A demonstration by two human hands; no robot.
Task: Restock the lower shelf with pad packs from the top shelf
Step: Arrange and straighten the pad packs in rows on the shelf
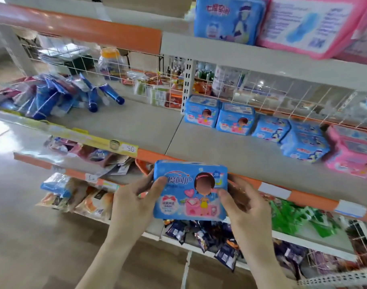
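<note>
Blue plastic wraps the pad pack that you hold in both hands, its printed front turned up toward you. Your left hand grips its left end, thumb pressed on the front near the upper corner and fingers curled behind. Your right hand grips the right end in the same way, thumb on the front and fingers hidden at the back. The pack hangs in the air in front of the orange front edge of the lower shelf; whether it touches that edge you cannot tell. At the back of this shelf, against the wire grid, two matching blue packs stand side by side and touching. To their right come further blue packs, some stacked, and then pink packs at the far right. The near part of the shelf board in front of them is bare. On the top shelf above, a large blue pack stands beside a large pink pack. In the bay to your left lies a loose heap of blue tubes, with a yellow price strip along the edge there. Under your hands, one level down, lie dark wrapped packets, and green packets to their right.
</note>
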